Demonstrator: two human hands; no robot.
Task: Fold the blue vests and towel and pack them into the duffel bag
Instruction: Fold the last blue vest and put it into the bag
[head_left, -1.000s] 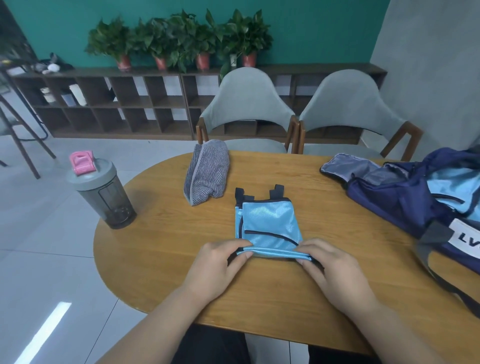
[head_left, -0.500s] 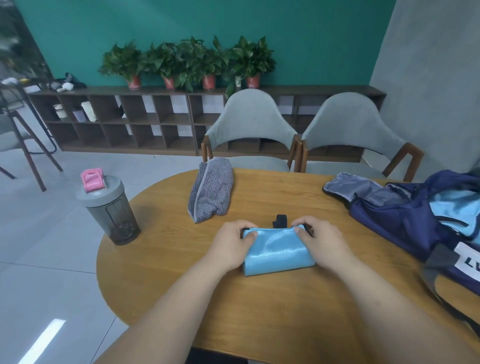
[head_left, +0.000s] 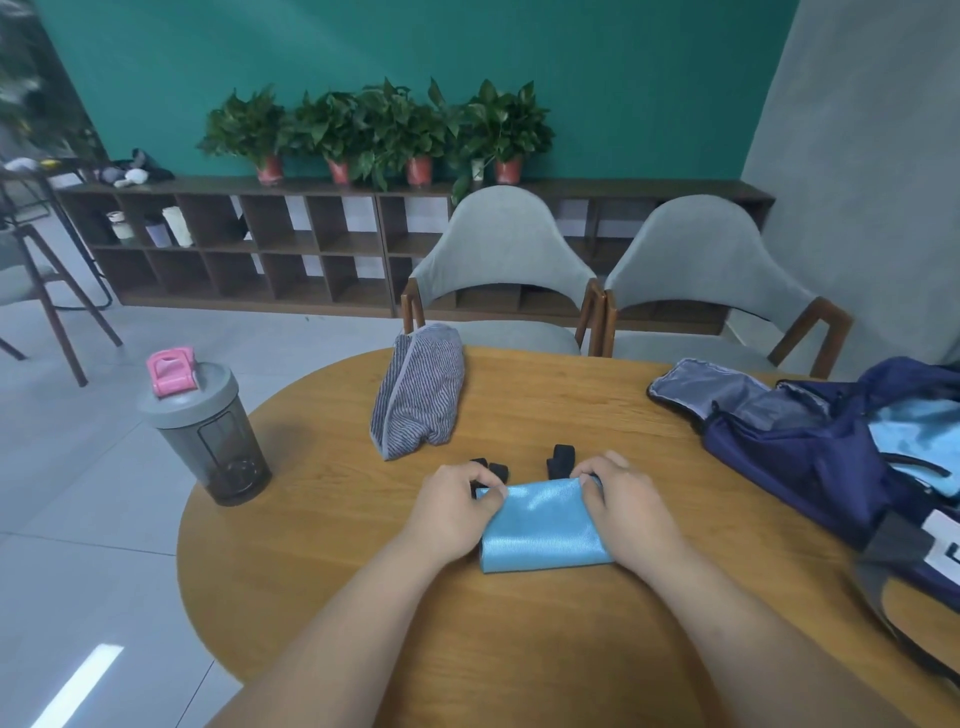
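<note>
Pinching a folded blue vest at its far corners, a person squares the bundle on the table.
Left hand and right hand each clamp the fabric. The vest lies left of the open duffel bag, the striped towel farther left. Tucking the black straps under first should keep the bundle tidy.

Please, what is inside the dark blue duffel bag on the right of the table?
Some light blue fabric with dark trim shows through the opening of the duffel bag. Its navy sides cover whatever else lies inside.
</note>
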